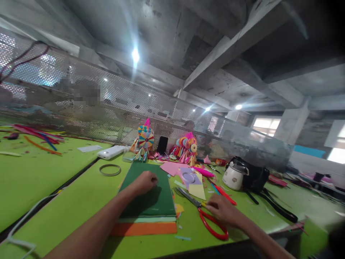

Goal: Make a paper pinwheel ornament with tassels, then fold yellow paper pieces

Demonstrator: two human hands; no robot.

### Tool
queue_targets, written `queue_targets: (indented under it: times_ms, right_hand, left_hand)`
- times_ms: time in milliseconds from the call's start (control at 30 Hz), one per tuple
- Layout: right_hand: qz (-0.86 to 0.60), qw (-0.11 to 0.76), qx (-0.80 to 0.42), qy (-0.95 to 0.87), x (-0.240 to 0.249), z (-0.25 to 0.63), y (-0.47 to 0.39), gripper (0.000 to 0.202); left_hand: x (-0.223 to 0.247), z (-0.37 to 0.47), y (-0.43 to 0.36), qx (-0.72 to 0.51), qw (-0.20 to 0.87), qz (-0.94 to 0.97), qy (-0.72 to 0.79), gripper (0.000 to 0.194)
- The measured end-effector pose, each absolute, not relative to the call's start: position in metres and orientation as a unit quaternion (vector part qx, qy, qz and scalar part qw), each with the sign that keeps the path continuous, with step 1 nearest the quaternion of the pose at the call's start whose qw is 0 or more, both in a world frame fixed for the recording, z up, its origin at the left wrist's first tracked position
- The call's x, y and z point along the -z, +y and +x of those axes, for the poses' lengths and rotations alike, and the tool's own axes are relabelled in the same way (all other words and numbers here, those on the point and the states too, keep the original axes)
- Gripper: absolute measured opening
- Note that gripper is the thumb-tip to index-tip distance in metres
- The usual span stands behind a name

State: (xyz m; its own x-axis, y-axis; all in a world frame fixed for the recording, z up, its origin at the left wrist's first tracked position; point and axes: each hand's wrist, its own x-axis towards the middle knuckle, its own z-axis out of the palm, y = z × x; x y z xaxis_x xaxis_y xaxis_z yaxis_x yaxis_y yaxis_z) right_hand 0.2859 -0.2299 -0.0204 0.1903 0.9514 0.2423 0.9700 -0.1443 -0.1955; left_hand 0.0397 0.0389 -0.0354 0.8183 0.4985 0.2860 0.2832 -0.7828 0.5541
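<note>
In the head camera's view, a person's left hand [145, 182] hovers over or rests on a stack of dark green paper sheets [147, 205], fingers curled, with nothing clearly held; an orange paper sheet [145, 228] shows beneath at the near edge. The right hand [221, 208], fingertips drawn together, is at the red-handled metal scissors [199, 205], close to a small yellow piece [204, 204]; whether it grips either cannot be told. On the lime-green tabletop [81, 208], two multicoloured, tasselled paper ornaments, one left [146, 139] and one right [188, 147], look assembled. The stacked sheets appear whole and uncut, while a pale blue paper strip [183, 238] and other scraps suggest cutting is already done elsewhere.
</note>
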Motion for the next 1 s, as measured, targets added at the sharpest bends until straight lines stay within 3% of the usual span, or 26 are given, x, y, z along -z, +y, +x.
queue_targets:
  times_ms: [67, 233, 400, 600, 800, 1000]
  right_hand:
    - [-0.758, 0.144, 0.015, -0.636, 0.029, 0.284, -0.242, 0.022]
    - [-0.772, 0.135, -0.001, -0.621, 0.034, 0.27, -0.245, 0.045]
    - [-0.784, 0.166, -0.061, -0.595, 0.039, 0.279, -0.236, 0.056]
    - [-0.789, 0.235, 0.001, -0.567, 0.063, 0.281, -0.232, 0.036]
    - [-0.801, 0.291, 0.079, -0.518, 0.073, 0.279, -0.238, 0.043]
    - [-0.841, 0.304, 0.098, -0.437, 0.064, 0.298, -0.236, 0.035]
  left_hand:
    - [0.036, 0.041, 0.041, -0.23, 0.241, 0.917, 0.219, 0.019]
    - [0.038, 0.04, 0.042, -0.235, 0.226, 0.918, 0.227, 0.022]
    - [0.035, 0.037, 0.038, -0.216, 0.221, 0.923, 0.228, 0.021]
    - [0.03, 0.036, 0.035, -0.201, 0.215, 0.925, 0.24, 0.021]
    - [0.032, 0.037, 0.038, -0.187, 0.205, 0.93, 0.242, 0.02]
    - [0.032, 0.039, 0.044, -0.171, 0.196, 0.937, 0.231, 0.014]
